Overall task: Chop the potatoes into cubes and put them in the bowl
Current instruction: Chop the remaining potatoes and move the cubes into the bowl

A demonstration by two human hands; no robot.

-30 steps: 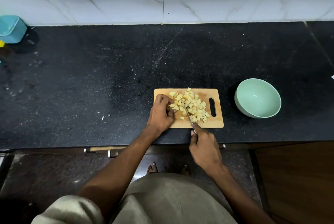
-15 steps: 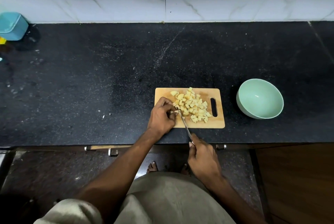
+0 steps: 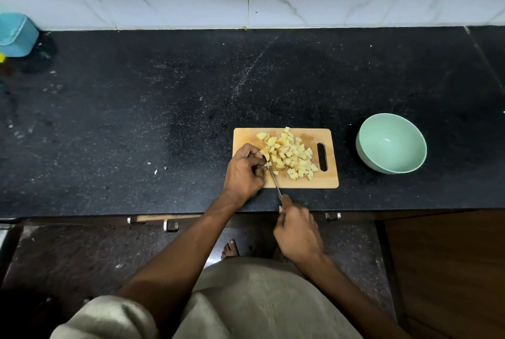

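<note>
Board (image 3: 284, 182) probably flush with counter edge (image 3: 382, 208)

One cutting board (image 3: 306, 182), one knife (image 3: 274, 180), one green bowl (image 3: 390, 144), one blue box (image 3: 17, 35), many potato cubes (image 3: 289, 156), too many to count.

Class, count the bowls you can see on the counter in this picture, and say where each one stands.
1. The green bowl stands empty on the black counter, right of the cutting board.

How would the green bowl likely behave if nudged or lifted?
The green bowl holds nothing visible, so it is probably light. It sits tilted on a rounded underside, so a nudge may rock or tip it. On the smooth dark counter it would likely slide easily.
</note>
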